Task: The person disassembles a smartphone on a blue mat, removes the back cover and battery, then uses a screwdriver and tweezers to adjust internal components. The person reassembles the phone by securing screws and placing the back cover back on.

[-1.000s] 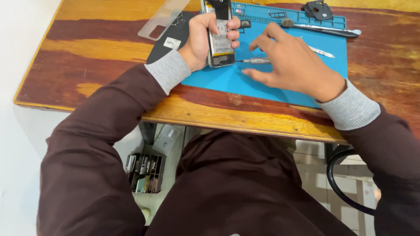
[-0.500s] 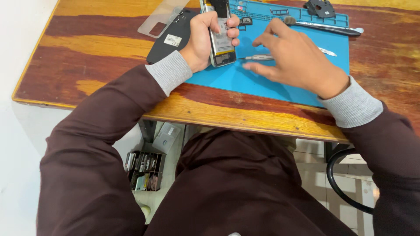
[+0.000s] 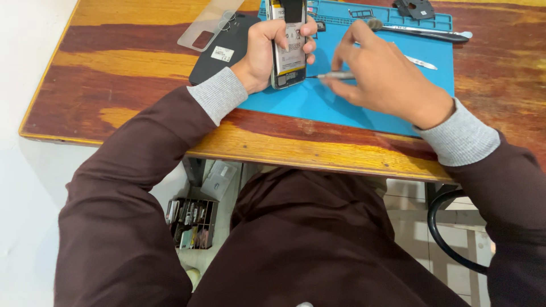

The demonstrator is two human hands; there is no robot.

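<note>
over the blue mat [image 3: 369, 108], left hand [image 3: 267, 51] clasps opened phone [image 3: 287, 42].

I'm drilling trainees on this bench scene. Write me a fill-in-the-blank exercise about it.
1. The left hand holds an opened ___ with its back cover off.
2. The right hand holds a thin screwdriver whose tip points toward the ___ end of that device.
3. Both hands work above a ___ repair mat.
4. The mat lies on a ___ table.

Missing words: phone; lower; blue; wooden
</note>
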